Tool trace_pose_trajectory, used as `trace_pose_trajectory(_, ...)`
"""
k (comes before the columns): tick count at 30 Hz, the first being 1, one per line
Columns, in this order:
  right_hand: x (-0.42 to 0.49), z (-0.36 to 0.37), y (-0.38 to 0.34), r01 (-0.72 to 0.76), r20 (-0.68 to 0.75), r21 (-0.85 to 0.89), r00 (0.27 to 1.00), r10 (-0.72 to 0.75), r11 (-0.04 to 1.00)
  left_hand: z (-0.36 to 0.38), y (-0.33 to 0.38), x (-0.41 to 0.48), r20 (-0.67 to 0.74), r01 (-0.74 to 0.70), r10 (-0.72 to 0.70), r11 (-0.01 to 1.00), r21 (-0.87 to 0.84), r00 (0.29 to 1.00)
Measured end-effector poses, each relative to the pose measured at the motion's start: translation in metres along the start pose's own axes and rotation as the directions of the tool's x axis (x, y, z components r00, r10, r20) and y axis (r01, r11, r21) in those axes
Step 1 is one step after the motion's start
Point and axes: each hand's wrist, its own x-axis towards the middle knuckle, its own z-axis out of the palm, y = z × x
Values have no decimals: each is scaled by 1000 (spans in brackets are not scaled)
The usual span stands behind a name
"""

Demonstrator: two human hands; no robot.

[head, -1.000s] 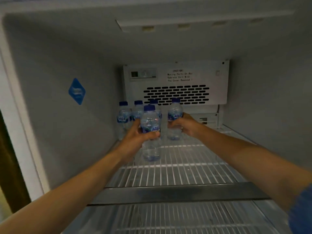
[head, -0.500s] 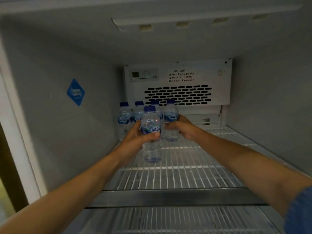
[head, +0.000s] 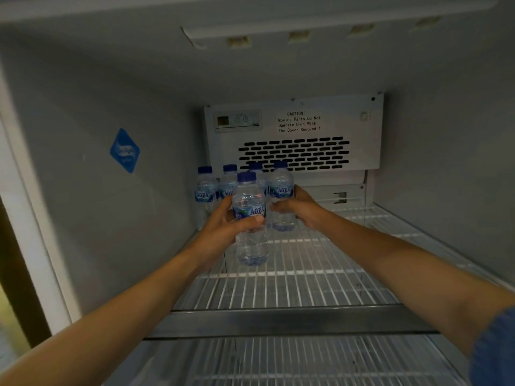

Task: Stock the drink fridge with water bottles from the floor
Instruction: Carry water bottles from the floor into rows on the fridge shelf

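Two hands [head: 223, 228] [head: 305, 210] each hold a water bottle [head: 249, 210] beside three shelved ones [head: 204, 192].

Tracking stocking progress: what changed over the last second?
The right hand moved its water bottle slightly left, closer to the back row of bottles. The left hand still holds the front water bottle in the same spot; no grip changed.

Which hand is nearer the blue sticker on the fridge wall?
Left. The left hand holds a bottle right of the sticker; the right hand grips a second bottle farther right.
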Motion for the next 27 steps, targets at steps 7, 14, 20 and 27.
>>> trace_pose_trajectory(7, -26, -24, -18, -204, -123, -155, 975, 186, 967, 9, 8, -1, -23, 19, -18, 999, 33, 1000)
trace_pose_trajectory(14, -89, -28, -54, 8, -49, -156, 999, -16, 988, 44, 22, 13, 1, 44, -44, 994, 96, 999)
trace_pose_trajectory(20, -116, -30, -43, 2, 225, 1, 974, -2, 1000, 80, 28, 27, 13, 49, -50, 996, 80, 999)
trace_pose_trajectory(27, -111, -40, -37, 75, -11, -44, 997, -76, 996, 82, 26, 32, 25, 49, -57, 964, 261, 998)
